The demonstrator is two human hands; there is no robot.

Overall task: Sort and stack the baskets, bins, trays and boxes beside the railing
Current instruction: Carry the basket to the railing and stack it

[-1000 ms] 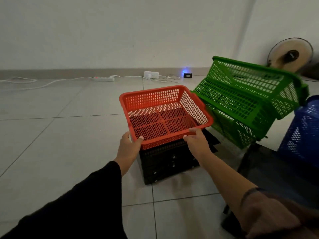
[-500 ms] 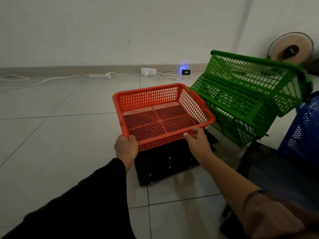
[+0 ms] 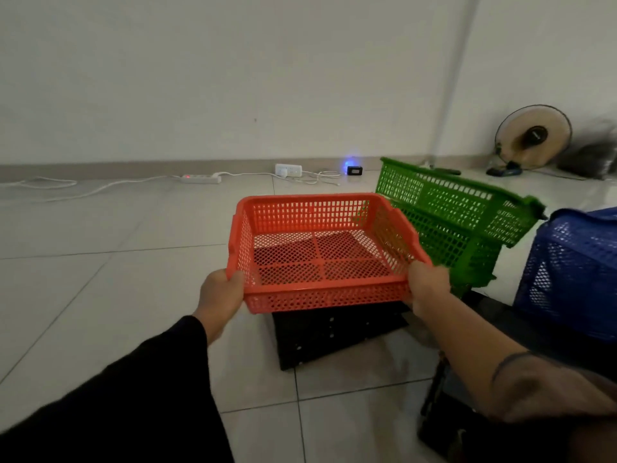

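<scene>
The orange basket [image 3: 320,255] is up off the floor in front of me, held level over a black crate [image 3: 337,335] that sits on the tiles below its near edge. I have my left hand [image 3: 222,295] curled round the near-left corner of the rim, thumb on the inside wall and the rest wrapped under; my right hand [image 3: 427,287] grips the near-right corner the same way, fingers clenched on the rim. Both forearms reach forward and slightly inward, the left one in a black sleeve [image 3: 133,396], the right one bare to a bunched sleeve near the elbow.

The basket is shallow and rectangular, of moulded plastic: slotted walls, a diamond-mesh bottom split by a cross rib into four panels, and a solid rolled rim. The black crate is perforated too, and skewed to the tile lines.

Just right of the basket, two green baskets [image 3: 457,222] of the same lattice lean tilted, one nested in the other; their near side lies close behind my right hand. Further right stands a blue basket [image 3: 574,272], taller, with mesh walls. A floor fan [image 3: 532,138] stands by the far wall, and a power strip [image 3: 200,178] with white cables runs along the skirting. To the left the tiled floor [image 3: 100,262] lies open up to the wall.
</scene>
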